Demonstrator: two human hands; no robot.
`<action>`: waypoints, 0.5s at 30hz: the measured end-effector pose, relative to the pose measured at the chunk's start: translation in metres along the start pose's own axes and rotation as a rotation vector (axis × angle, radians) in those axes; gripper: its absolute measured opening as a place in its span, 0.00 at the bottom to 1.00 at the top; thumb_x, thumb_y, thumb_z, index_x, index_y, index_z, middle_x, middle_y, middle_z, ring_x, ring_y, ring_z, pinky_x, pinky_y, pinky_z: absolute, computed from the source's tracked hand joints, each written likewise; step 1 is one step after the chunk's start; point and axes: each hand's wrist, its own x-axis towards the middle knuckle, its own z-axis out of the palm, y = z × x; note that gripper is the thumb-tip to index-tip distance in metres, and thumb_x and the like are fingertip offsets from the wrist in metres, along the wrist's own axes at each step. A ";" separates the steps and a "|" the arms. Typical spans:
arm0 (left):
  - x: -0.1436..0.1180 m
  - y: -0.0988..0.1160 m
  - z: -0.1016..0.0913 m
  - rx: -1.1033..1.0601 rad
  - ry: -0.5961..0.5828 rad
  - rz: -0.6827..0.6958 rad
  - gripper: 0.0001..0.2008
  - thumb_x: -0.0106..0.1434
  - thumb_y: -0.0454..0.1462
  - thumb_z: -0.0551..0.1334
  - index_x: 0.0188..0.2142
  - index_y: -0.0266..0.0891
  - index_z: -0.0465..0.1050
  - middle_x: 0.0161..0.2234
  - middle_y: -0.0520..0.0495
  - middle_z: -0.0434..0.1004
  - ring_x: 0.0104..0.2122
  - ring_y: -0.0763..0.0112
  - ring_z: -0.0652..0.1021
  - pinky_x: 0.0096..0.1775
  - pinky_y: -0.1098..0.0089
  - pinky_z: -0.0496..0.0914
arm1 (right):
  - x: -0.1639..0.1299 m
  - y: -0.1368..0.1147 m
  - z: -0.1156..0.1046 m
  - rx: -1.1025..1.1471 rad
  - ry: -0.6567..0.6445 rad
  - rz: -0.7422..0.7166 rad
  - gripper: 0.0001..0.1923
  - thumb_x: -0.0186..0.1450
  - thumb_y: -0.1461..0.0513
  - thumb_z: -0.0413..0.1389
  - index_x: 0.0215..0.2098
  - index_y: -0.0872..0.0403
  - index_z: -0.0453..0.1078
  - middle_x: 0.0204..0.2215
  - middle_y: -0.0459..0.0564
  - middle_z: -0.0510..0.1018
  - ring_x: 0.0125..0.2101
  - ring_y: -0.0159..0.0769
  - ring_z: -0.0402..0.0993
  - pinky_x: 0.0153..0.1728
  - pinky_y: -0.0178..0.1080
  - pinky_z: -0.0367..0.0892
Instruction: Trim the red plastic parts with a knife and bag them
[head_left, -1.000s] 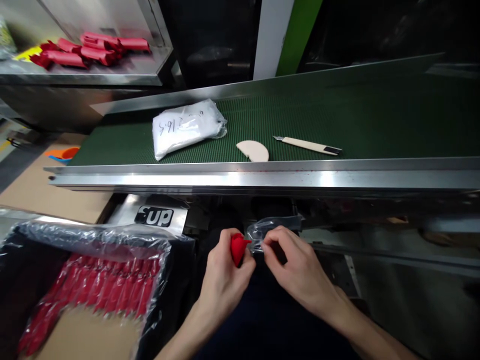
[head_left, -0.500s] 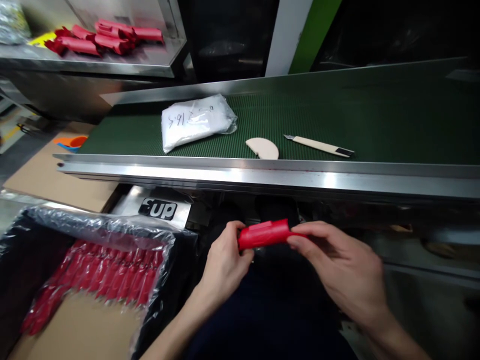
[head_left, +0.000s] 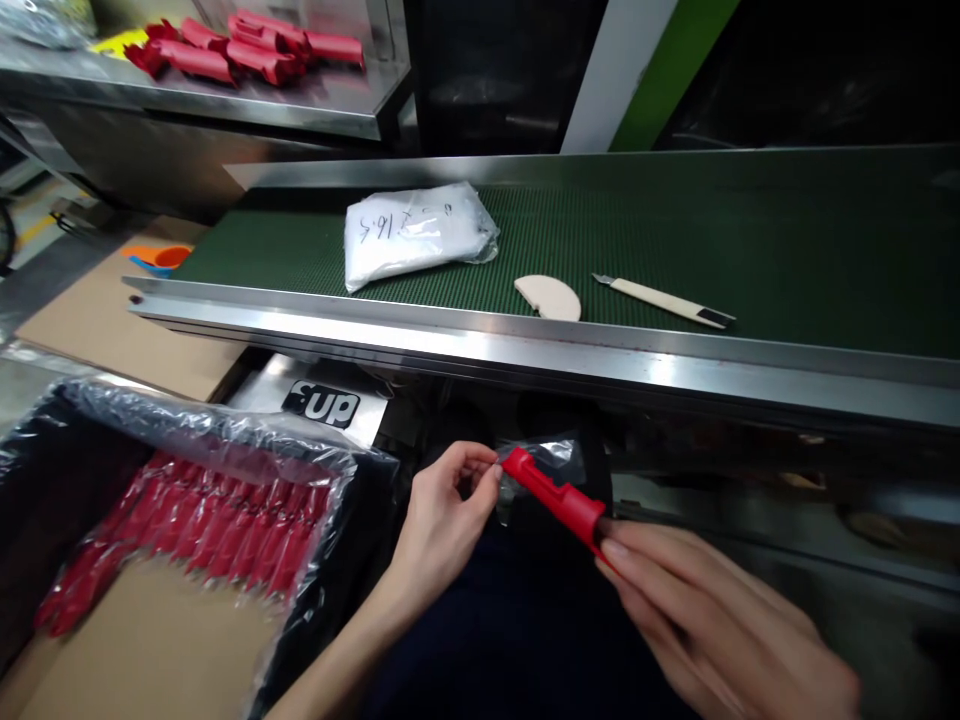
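The right hand (head_left: pixel 712 620) grips the near end of a red plastic part (head_left: pixel 556 496) between its fingertips, with the part angled up and to the left. The left hand (head_left: pixel 442 515) pinches the mouth of a small clear bag (head_left: pixel 551 458) at the far tip of the part. Both are held below the steel rail (head_left: pixel 525 345) of a green conveyor belt (head_left: pixel 750 250). To the left, a plastic-lined carton (head_left: pixel 187 480) contains rows of similar red parts. On the belt lie a white packet (head_left: pixel 416 232), a beige disc (head_left: pixel 549 297) and a utility knife (head_left: pixel 664 301).
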 end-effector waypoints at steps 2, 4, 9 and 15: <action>-0.001 0.001 0.000 -0.023 0.014 0.013 0.09 0.65 0.42 0.61 0.37 0.39 0.74 0.32 0.49 0.76 0.32 0.70 0.74 0.35 0.72 0.67 | 0.000 0.004 0.005 -0.016 -0.039 -0.067 0.20 0.62 0.71 0.58 0.52 0.57 0.71 0.45 0.53 0.80 0.48 0.39 0.77 0.47 0.36 0.76; 0.000 0.000 -0.002 -0.034 0.022 0.030 0.10 0.66 0.42 0.60 0.36 0.38 0.75 0.32 0.49 0.75 0.32 0.70 0.73 0.34 0.72 0.66 | 0.002 0.008 0.009 -0.006 -0.076 -0.146 0.19 0.63 0.72 0.54 0.53 0.58 0.71 0.46 0.54 0.80 0.49 0.39 0.76 0.47 0.39 0.76; -0.002 -0.004 -0.003 -0.025 0.046 0.111 0.07 0.65 0.38 0.61 0.33 0.39 0.76 0.34 0.49 0.74 0.35 0.69 0.74 0.39 0.71 0.67 | 0.012 0.011 0.022 -0.022 -0.095 -0.260 0.17 0.64 0.74 0.49 0.48 0.59 0.72 0.43 0.57 0.81 0.44 0.42 0.79 0.43 0.46 0.76; -0.016 -0.019 0.013 -0.092 0.189 0.082 0.08 0.68 0.41 0.59 0.39 0.41 0.74 0.34 0.50 0.75 0.34 0.70 0.74 0.38 0.71 0.68 | 0.022 -0.009 0.052 0.011 0.215 0.027 0.14 0.60 0.75 0.59 0.43 0.59 0.71 0.33 0.53 0.80 0.33 0.35 0.78 0.35 0.38 0.75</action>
